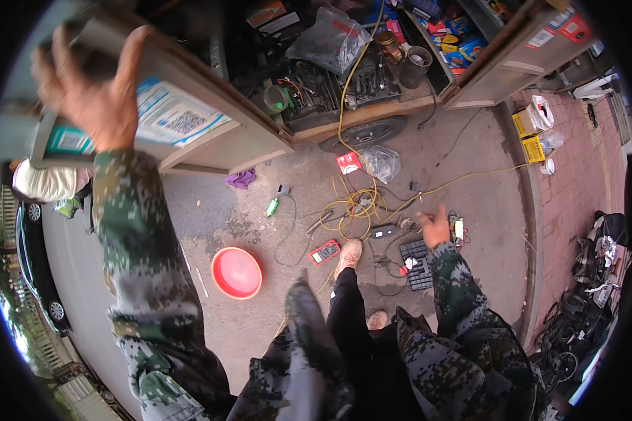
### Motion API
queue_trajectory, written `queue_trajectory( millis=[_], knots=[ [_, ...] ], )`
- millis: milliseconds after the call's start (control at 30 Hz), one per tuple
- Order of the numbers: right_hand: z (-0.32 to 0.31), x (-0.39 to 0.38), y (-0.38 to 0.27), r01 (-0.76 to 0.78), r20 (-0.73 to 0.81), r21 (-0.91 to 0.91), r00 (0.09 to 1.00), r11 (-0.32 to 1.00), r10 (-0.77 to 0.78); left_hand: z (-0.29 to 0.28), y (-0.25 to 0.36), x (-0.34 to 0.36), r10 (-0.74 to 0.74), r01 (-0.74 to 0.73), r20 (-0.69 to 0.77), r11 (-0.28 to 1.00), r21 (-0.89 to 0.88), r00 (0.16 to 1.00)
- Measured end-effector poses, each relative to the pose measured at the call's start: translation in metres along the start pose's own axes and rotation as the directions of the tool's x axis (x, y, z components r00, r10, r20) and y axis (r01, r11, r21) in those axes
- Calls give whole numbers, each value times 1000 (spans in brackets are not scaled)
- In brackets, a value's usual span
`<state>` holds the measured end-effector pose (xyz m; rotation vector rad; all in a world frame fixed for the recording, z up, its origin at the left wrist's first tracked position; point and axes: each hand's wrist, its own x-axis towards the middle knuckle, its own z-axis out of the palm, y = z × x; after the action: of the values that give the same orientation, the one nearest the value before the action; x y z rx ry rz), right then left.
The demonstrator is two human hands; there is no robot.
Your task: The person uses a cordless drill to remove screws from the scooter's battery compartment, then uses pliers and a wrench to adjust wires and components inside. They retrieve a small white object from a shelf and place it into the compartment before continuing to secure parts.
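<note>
My left hand [95, 98] is raised at the upper left with its fingers spread. It is in front of the open cabinet door [196, 151], near the printed code sheet [179, 121]; whether it touches the door I cannot tell. My right hand [436, 228] hangs over the ground with fingers apart and nothing visible in it. Below it lie a black keyboard-like grid panel [417, 265] and a small device with a lit screen [458, 230]. A coiled yellow cable [351, 207] and a red multimeter [324, 252] rest near my foot.
A red basin [237, 273] stands on the ground to the left. The cabinet ahead holds tools and a plastic bag [330, 41]. Its right door [519, 59] is open too. Yellow crates [533, 149] stand on the brick pavement. A dark car [38, 263] is at the far left.
</note>
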<state>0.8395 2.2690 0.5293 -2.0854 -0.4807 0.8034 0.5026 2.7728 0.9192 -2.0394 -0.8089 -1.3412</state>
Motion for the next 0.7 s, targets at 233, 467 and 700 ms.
queue_trajectory(
  millis=[233,467,700],
  knots=[
    [117,112,-84,55,65,-53,997,997,-51,34,-27,-17,61,-50,-47,977,206,997],
    [178,205,-140,143,82,89,985,986,-150,43,-10,-42,-226,224,-181,974,-31,957],
    [236,292,-197,239,65,265,962,934,-265,53,-22,-53,-214,205,-149,976,-73,965]
  ],
)
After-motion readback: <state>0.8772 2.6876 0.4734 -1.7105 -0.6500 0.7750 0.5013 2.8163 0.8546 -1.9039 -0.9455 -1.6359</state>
